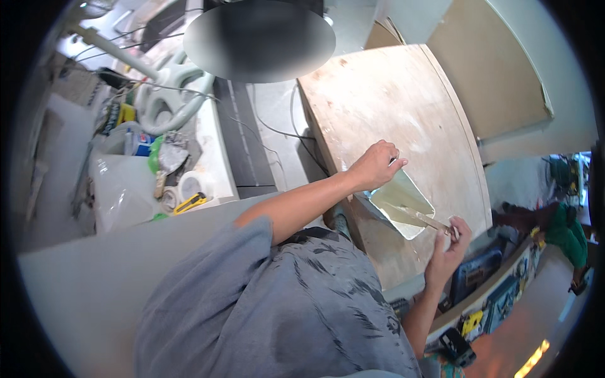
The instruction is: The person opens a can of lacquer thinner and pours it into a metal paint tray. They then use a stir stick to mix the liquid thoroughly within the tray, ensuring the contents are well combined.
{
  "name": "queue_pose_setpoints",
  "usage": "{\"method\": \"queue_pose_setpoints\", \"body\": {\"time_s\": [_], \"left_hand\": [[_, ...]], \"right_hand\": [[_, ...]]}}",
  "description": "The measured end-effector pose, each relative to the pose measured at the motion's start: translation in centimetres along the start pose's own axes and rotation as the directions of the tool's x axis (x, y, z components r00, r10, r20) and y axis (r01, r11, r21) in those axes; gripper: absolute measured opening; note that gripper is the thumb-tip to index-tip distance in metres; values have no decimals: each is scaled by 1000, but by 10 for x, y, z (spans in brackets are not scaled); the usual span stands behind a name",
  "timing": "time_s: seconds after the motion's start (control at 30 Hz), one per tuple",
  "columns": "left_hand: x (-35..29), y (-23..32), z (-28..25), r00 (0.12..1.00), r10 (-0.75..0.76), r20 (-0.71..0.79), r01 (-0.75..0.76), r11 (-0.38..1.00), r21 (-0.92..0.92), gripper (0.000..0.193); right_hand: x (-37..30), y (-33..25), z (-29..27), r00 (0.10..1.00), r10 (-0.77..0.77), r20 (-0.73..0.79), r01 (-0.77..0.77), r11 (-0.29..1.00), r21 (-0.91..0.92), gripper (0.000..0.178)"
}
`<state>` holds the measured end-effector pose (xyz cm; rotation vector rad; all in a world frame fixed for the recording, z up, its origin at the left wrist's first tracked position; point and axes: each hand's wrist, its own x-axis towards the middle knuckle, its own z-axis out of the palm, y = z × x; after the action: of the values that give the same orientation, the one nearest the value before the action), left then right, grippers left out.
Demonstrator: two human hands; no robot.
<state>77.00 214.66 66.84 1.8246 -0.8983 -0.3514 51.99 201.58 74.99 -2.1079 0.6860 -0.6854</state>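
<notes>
My left hand (377, 165) is closed around the upper corner of an open rectangular container (400, 191), which is pale cream inside. The container is tilted above a wooden tabletop (403, 104), and I cannot tell whether its base touches the wood. In my right hand (451, 240) is a flat wooden stick (430, 220), its handle pinched between the fingers. The stick's far end reaches over the rim into the container, where a pale substance seems to coat the walls. What my left fingertips do behind the rim is hidden.
On the left, a cluttered white surface holds a yellow utility knife (190, 203), tape rolls (169, 199) and a white spoked object (173, 94). Cables (277, 129) trail beside the table. Tools crowd a shelf (482, 312) at lower right. Another person in green (565, 236) is beyond.
</notes>
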Motion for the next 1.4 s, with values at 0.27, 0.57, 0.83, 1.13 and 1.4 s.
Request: {"method": "queue_pose_setpoints", "body": {"time_s": [0.27,0.57,0.83,1.13,1.4], "left_hand": [[47,-26,-43,972,-77,-222,92,994,58,41],[137,-82,-114,877,-159,-453,188,982,20,48],[248,-123,-163,963,-152,-224,164,986,35,49],[359,-154,-164,991,90,101,-93,995,27,52],[391,-175,-178,991,128,-38,-134,941,-311,37]], "right_hand": [[-32,71,-36,971,228,-71,-217,966,142,33],[-52,78,-14,946,319,-63,-305,938,166,22],[-4,25,101,882,456,-119,-451,890,65,14],[56,-112,228,788,609,-90,-612,791,-13,7],[81,-124,259,740,664,-107,-673,732,-107,17]]}}
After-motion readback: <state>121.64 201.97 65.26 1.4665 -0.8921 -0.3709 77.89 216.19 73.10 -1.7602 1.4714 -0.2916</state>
